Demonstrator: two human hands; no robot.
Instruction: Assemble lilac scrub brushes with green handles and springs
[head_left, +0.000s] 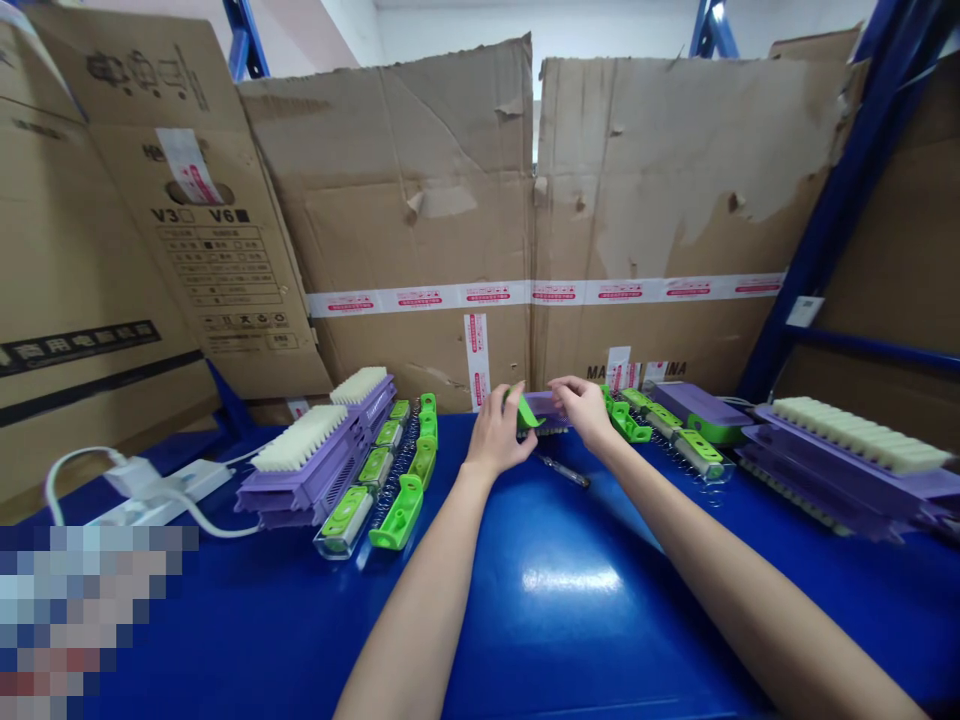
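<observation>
White plug strip [161, 482] is lying at the left side of the frame on the blue table [247, 620], with its cord curling beside it. Just to its right, purple brushes [315, 465] with pale bristles are sitting in a stack, bristles up. Beside them a row of green clips [409, 480] is lying in a line, touching some clear little cases.

In the middle of the frame, close to the cardboard wall [420, 200], the person's two hands are meeting. The left hand [496, 432] is closing around the left end of a small purple part [546, 404], with fingers on a bent green clip [529, 415] there. The right hand [583, 408] is pinching the right end of the same part. The part is sitting between both hands, just above the table.

Right under the hands a thin tool [564, 470] is lying on the table, and nobody is touching it.

Farther right, more green clips [660, 425] are lying in a row. At the right side of the frame, more purple brushes [847, 450] are sitting stacked.

I think the bent green clip could pop out and jump away, because only fingertips are holding it. A wrist could also bump the thin tool and send it rolling.
</observation>
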